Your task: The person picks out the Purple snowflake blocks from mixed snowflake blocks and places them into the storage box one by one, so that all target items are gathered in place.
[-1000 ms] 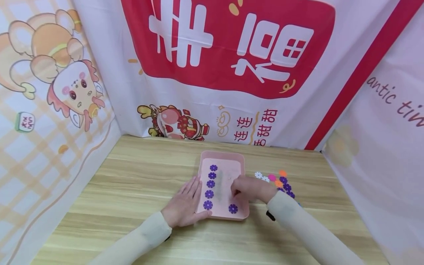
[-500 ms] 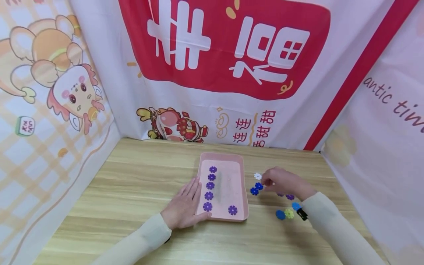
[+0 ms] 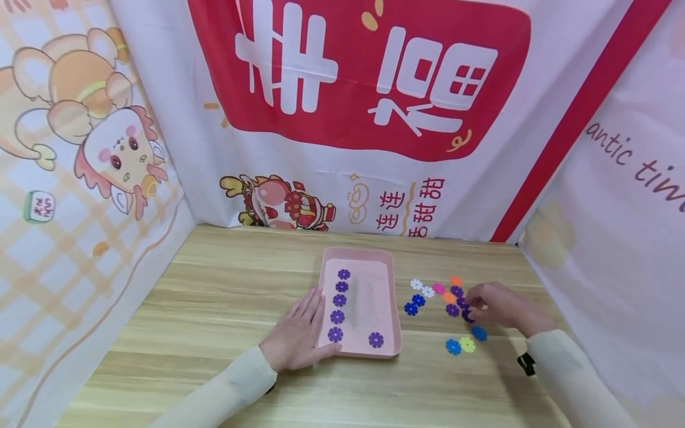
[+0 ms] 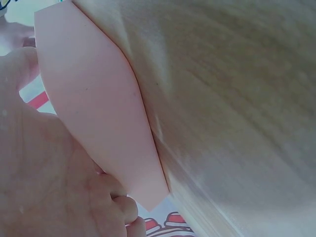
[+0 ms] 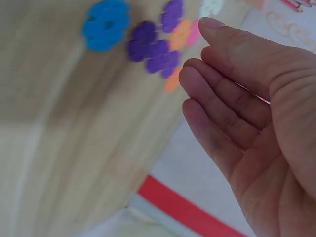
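Note:
A pink tray (image 3: pixel 357 254) lies on the wooden table (image 3: pixel 214 309). Inside it a column of several purple flower discs (image 3: pixel 339 300) runs along the left side, and one more purple disc (image 3: pixel 376 339) lies near the front. My left hand (image 3: pixel 298 333) rests flat against the tray's left edge, fingers straight; the left wrist view shows the palm (image 4: pixel 44 177) beside the tray (image 4: pixel 94 113). My right hand (image 3: pixel 491 303) hovers over loose discs right of the tray, fingertips by a purple disc (image 3: pixel 452 310). In the right wrist view its fingers (image 5: pixel 217 103) are relaxed and hold nothing.
Loose discs lie right of the tray: white (image 3: pixel 416 284), pink (image 3: pixel 439 288), orange (image 3: pixel 455 280), dark blue (image 3: pixel 411 308), blue (image 3: pixel 453 346) and yellow-green (image 3: pixel 467 344). Printed cloth walls (image 3: pixel 342 119) close in the table on three sides.
My right hand left the tray's inside and moved right, over the loose discs on the table. The left hand stayed against the tray.

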A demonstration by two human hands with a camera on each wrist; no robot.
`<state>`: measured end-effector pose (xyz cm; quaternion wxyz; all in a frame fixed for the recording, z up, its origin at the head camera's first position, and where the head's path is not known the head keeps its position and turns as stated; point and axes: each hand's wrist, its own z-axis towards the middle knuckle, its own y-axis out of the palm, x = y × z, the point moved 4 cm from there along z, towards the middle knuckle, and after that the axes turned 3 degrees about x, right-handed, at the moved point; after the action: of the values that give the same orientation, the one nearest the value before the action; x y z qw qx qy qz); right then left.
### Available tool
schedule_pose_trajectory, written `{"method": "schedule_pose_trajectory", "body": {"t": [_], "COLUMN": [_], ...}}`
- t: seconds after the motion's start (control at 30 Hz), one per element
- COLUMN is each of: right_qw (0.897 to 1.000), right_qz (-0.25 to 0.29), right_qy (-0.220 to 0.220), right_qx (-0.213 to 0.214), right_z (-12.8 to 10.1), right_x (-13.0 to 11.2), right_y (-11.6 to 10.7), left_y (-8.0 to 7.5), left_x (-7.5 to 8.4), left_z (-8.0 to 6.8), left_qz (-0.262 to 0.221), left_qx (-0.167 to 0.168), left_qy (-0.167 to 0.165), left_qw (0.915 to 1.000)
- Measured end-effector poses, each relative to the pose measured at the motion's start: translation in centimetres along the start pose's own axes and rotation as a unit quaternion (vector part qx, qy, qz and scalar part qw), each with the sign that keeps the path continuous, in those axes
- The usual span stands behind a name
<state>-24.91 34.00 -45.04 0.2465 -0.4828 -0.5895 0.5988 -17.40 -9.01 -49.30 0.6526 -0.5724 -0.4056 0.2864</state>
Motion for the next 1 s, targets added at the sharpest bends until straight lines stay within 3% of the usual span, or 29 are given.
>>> {"method": "schedule_pose_trajectory", "body": {"t": [0.17, 0.4, 0.6, 0.8, 1.0], "right_qw": [0.999, 0.999, 0.998, 0.993, 0.991], "right_qz": [0.014, 0.000, 0.022, 0.056, 0.075], "right_qy": [0.027, 0.025, 0.050, 0.106, 0.104], "right_qx": [0.023, 0.041, 0.022, -0.001, -0.022], "right_z": [-0.5, 0.0, 0.8, 1.3, 1.6], "right_x": [1.7, 2.6, 3.1, 4.1, 4.1], "right_y": [1.6, 3.1, 3.5, 3.1, 2.7], "left_y": [-0.1, 0.0, -0.1, -0.1, -0.2], "left_x": [0.1, 0.1, 0.1, 0.0, 0.0], "left_z": [0.0, 0.1, 0.1, 0.1, 0.1], "left_qz": [0.009, 0.020, 0.020, 0.020, 0.015], "left_qx": [-0.004, -0.008, -0.011, -0.008, -0.010], "left_qy": [0.000, -0.003, -0.006, -0.003, -0.003], "left_qw": [1.0000, 0.9998, 0.9997, 0.9998, 0.9998]}}
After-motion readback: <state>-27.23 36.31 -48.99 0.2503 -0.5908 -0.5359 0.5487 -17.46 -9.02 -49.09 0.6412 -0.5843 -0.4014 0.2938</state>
